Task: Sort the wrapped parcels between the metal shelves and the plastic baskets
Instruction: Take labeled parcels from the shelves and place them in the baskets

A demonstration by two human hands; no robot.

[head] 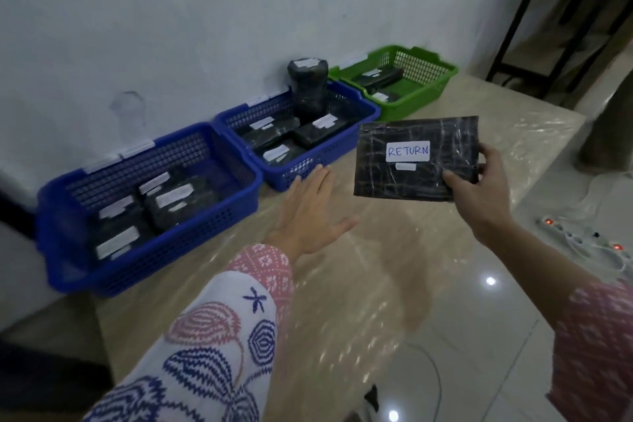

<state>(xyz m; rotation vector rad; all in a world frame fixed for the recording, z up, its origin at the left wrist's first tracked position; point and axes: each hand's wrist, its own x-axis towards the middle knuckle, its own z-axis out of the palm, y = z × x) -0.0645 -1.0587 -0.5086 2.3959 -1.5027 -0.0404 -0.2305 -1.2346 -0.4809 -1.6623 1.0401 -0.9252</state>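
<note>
Right hand (479,195) pinching flat black parcel (416,158) (labelled RETURN) above the floor, beside middle blue basket (371,110); left hand (310,216) spread, empty. Choosing the destination; next, probably matching label to basket.

Looks like home-run parcel sorting corner, not proper warehouse: plastic baskets, blue (147,216), blue (298,134) and green (400,79), lined along plain white wall (171,27) on low plastic-covered bench (394,250); glossy tiled floor (479,336); power strip (582,240) with lit switches on floor at my right; black metal shelf frame (548,10) in corner
</note>
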